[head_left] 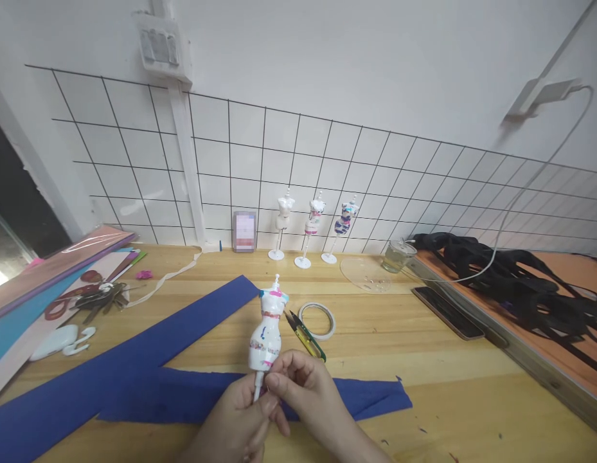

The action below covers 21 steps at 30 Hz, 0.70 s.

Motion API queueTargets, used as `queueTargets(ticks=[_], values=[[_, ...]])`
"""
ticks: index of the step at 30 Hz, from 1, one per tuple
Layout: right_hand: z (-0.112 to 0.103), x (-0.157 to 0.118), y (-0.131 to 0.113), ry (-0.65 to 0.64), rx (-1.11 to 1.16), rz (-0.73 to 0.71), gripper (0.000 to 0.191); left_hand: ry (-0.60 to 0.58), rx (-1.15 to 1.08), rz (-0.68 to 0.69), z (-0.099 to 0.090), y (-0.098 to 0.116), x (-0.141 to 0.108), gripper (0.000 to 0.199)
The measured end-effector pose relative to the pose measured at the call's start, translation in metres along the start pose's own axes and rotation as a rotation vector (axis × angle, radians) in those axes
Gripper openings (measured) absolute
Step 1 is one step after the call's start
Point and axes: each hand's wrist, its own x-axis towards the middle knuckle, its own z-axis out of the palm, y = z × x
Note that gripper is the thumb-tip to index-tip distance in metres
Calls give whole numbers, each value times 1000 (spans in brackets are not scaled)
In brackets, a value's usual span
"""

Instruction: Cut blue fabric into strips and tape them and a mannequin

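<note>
A small white dress form (264,334) stands upright between my hands, marked with pink, blue and speckled bands. My left hand (245,411) is closed round its thin white pole, just under the torso. At the torso's lower edge, the thumb and fingers of my right hand (305,389) are pinched together; anything between them is too small to make out. Under and behind both hands lie strips of dark blue crepe paper (192,392). Yellow-and-green thread snips (308,334) and a roll of white tape (333,321) rest just beyond my right hand.
Three more dress forms (308,225) stand along the wall. A phone-like card (244,231) leans there too. Keys (105,299), a white earphone case (54,341) and coloured sheets (62,283) lie left. Right are a glass (397,257), a phone (447,312) and black straps (515,283).
</note>
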Motion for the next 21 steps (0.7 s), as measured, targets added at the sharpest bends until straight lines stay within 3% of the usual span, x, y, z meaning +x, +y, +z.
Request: queueTargets(ticks=[3,5,13,21], values=[[-1,-5,-3,166,-486,-172,17,109,56,37,3,-2,3,49],[-1,-8,-5,194,-688,-276,11,127,91,39,3,-3,3,51],[1,-7,-7,208,-822,-477,8,232,169,76,10,-7,-2,43],[-5,-7,-11,120,-948,-481,13,139,61,14,6,-3,-7,38]])
